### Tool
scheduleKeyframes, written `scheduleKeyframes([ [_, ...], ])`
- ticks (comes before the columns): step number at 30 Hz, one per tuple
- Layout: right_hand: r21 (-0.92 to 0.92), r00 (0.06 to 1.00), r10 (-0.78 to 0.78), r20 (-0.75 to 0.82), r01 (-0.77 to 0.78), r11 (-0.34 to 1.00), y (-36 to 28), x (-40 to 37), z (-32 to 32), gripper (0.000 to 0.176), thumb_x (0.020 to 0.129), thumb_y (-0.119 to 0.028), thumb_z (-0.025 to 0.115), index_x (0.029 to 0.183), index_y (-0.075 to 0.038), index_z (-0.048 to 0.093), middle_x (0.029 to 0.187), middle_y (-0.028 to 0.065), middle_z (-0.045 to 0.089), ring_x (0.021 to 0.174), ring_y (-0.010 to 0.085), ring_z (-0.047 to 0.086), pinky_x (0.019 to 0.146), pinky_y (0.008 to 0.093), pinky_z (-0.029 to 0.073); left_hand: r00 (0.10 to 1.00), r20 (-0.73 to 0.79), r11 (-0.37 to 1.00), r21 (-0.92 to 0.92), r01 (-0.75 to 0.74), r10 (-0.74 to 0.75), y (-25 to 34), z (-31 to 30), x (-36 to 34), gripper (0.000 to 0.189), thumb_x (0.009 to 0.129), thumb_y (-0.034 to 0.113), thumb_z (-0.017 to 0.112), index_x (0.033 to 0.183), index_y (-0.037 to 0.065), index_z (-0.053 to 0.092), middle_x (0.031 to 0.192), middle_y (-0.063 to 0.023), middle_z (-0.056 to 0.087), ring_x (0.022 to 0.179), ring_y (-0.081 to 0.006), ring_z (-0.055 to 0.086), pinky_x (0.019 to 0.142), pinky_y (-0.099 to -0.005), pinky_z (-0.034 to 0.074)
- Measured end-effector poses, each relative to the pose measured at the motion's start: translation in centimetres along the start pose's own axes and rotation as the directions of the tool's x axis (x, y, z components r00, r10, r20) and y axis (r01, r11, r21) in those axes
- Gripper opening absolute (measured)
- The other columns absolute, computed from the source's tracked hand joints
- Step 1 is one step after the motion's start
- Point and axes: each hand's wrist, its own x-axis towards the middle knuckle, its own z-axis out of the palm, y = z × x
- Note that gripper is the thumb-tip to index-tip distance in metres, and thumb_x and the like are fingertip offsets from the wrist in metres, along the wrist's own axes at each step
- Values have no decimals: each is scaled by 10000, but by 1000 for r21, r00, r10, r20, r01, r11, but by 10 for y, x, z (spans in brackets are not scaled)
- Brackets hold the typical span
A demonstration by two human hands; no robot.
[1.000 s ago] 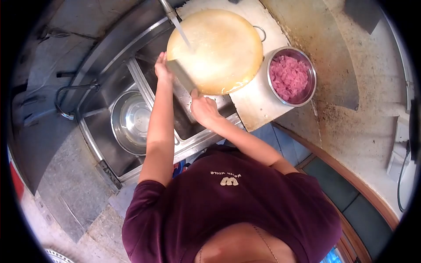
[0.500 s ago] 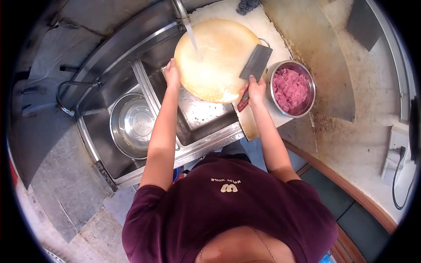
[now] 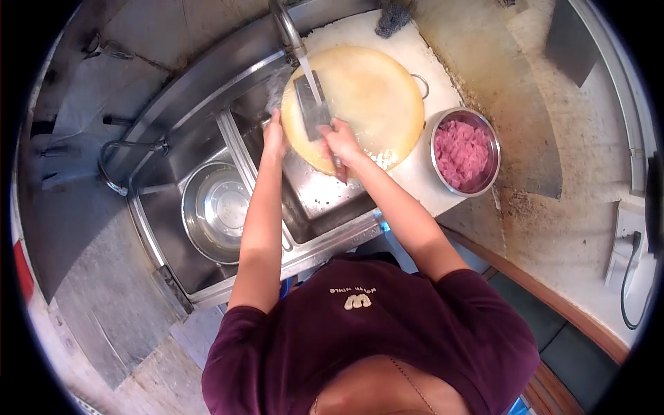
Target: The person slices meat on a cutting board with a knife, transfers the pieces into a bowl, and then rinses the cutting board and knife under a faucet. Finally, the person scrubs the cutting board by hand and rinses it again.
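A round, pale yellow cutting board point(image 3: 373, 97) lies partly on the white counter and partly over the sink. My left hand point(image 3: 274, 138) is at its left edge, thumb side up and the other fingers mostly hidden; it seems to grip the rim. My right hand point(image 3: 341, 142) is closed round the reddish handle of a cleaver point(image 3: 311, 111), whose dark blade is above the board's left part. Water from the tap point(image 3: 287, 28) runs onto the blade and splashes to the left. Small whitish bits lie by the board's near edge.
A steel bowl point(image 3: 496, 162) of pink raw meat point(image 3: 460, 153) stands right of the board. In the left sink basin is a wide steel basin point(image 3: 190, 214). A grey scrubber point(image 3: 393, 21) lies at the back, and a second tap point(image 3: 107, 155) is at left.
The cleaver has moved left, from the board's right edge to under the running water. The board now sits slightly lower and further right in view. My left hand stays by its left edge.
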Motion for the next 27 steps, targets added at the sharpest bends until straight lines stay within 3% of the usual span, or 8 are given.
scheduleKeyframes([
  [2,-142,978,-70,-194,43,989,-6,1,-23,251,895,-212,493,934,36,486,620,105,524,451,153,501,473,334,449,999,-12,998,50,-33,33,-1,-2,8,399,960,316,389,1125,2,569,1092,-81,594,942,-168,568,824,-269,437],
  [4,-548,872,-395,-288,188,815,-2,32,-78,258,880,-199,474,904,53,522,718,201,595,613,281,589,639,419,471,991,-43,982,150,-115,123,-1,2,10,392,960,305,387,1126,-3,565,1086,-88,593,944,-171,567,825,-270,436],
  [5,-676,856,-402,-325,86,732,-26,31,-97,239,863,-172,462,900,53,534,783,248,605,736,390,601,686,458,467,985,-57,968,199,-149,163,-4,2,8,389,960,299,385,1127,-5,562,1083,-92,593,946,-172,567,826,-270,436],
  [8,-910,841,-479,-251,-36,413,-52,52,-129,241,858,-140,425,925,12,600,844,211,638,817,360,626,727,441,495,988,-82,991,-9,-133,131,0,23,-9,359,957,257,387,1114,-14,563,1073,-104,596,957,-185,572,837,-291,449],
  [12,-976,897,-432,-89,9,219,-59,65,-93,211,792,-66,458,925,0,607,814,210,644,784,340,646,705,418,517,975,-160,980,-102,-169,151,3,32,-14,329,951,215,393,1116,-21,551,1072,-105,594,954,-199,578,850,-304,457],
  [18,-978,788,-614,45,160,133,-17,76,-13,275,772,-44,464,1001,91,538,777,184,654,709,264,667,581,364,539,992,-45,945,-302,-128,120,-9,16,6,291,919,171,431,1126,-5,535,1062,-99,599,963,-210,573,869,-311,447],
  [25,-922,792,-525,312,386,35,14,-13,28,312,769,-56,461,1028,109,514,734,198,633,653,253,657,544,359,523,952,-306,909,-395,-135,8,-18,4,14,378,930,295,339,1108,43,556,1122,-86,581,1038,-217,531,940,-344,389],
  [27,-887,790,-487,372,458,66,24,-31,35,294,768,-61,472,1011,91,534,726,215,624,672,283,652,572,384,521,998,-48,861,-509,1,-30,-15,-1,3,394,942,280,273,1089,50,556,1124,-105,571,1048,-242,522,929,-361,401],
])
